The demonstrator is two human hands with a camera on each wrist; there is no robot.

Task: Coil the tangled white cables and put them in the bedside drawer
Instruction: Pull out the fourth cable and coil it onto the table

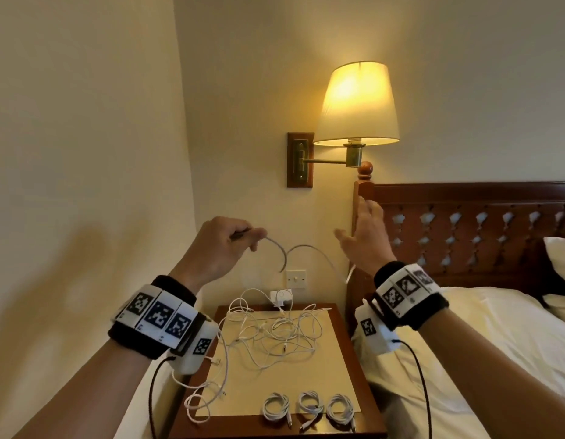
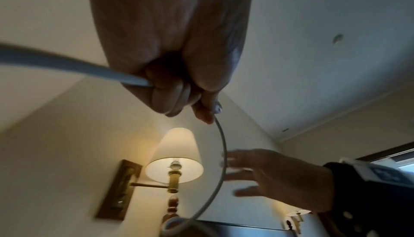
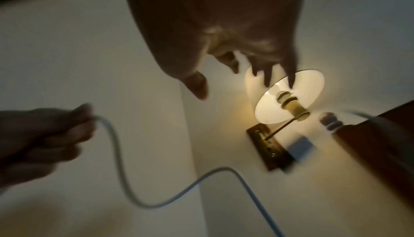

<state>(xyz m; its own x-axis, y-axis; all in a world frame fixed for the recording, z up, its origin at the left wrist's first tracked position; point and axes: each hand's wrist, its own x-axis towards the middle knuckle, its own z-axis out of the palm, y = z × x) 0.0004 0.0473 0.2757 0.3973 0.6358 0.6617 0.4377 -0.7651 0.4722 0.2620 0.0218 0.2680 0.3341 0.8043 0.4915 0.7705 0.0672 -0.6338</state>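
Three coiled cables (image 1: 308, 406) are sitting in a neat row at the near edge of the bedside table (image 1: 368, 388), each wound into its own little loop. Further back on the same tabletop, the tangled pile of white cables (image 1: 276, 331) is sprawling all over the place, with one strand looping off the left edge.

One white cable (image 1: 306, 250) is getting lifted out of the mess. The left hand (image 1: 222, 245) is pinching it between thumb and curled fingers, up above the table, and the cable is arcing over toward the right hand (image 1: 365, 239). That hand is hanging near it with fingers spread and relaxed, not gripping anything.

Behind all this, a lit wall lamp (image 1: 357, 104) is glowing on the wall, a wooden headboard (image 1: 477, 229) is running off to the right, and the bed (image 1: 484, 337) with a white pillow (image 1: 561, 258) is sitting beside the table.
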